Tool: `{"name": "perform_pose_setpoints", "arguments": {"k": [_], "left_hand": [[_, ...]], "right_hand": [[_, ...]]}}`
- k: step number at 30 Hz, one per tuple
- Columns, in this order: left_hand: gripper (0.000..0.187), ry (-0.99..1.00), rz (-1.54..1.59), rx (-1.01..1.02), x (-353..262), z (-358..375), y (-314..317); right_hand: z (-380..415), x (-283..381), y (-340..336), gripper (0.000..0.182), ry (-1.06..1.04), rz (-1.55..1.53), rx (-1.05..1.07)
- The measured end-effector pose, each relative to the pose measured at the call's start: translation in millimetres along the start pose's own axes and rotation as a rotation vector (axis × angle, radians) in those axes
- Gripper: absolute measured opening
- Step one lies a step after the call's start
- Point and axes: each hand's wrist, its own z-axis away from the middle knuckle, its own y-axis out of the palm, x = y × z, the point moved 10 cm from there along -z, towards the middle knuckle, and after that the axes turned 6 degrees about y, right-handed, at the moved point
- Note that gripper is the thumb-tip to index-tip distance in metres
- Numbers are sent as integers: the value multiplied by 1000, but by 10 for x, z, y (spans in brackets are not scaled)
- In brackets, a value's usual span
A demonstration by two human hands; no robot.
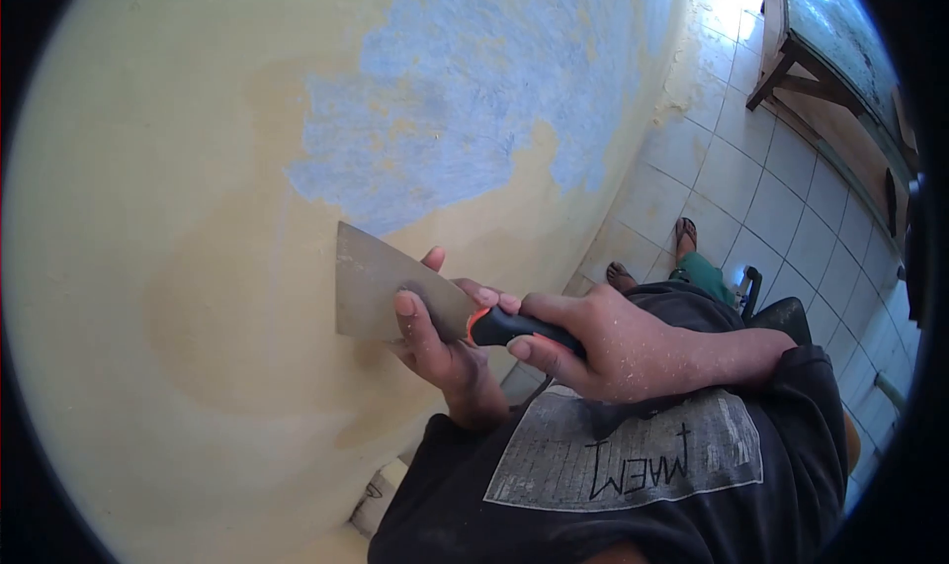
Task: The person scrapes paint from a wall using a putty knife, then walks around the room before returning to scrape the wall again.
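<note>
A wide-bladed putty knife (371, 277) is held up in front of the wall, its flat metal blade pointing left. My right hand (633, 347) is closed round its black and orange handle (529, 329). At the blade, my left hand (440, 356) pinches the metal, thumb on the near face and fingers partly hidden behind. Facing me is the wall (198, 218), cream-yellow with a damp-looking darker patch. A blue area (415, 129) with ragged edges shows higher up, where the yellow coat is absent.
White floor tiles (766, 193) run along the wall's base, with my sandalled feet (685, 236) on them. A wooden table (840, 40) stands at the upper right. A pale block-like object (381, 495) sits low by the wall.
</note>
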Motion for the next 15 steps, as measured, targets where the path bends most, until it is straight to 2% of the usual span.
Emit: {"name": "perform_pose_setpoints", "arguments": {"k": [3, 6, 11, 15], "left_hand": [[53, 17, -90, 36, 38, 7, -22], [54, 28, -60, 47, 113, -20, 3], [53, 54, 48, 25, -92, -78, 18], [54, 57, -97, 61, 69, -32, 38]], "right_hand": [[1, -47, -79, 30, -34, -12, -43], [-18, -114, -113, 30, 45, 9, -6], [-74, 79, -78, 30, -20, 11, -14], [32, -66, -131, 30, 49, 5, -2]]}}
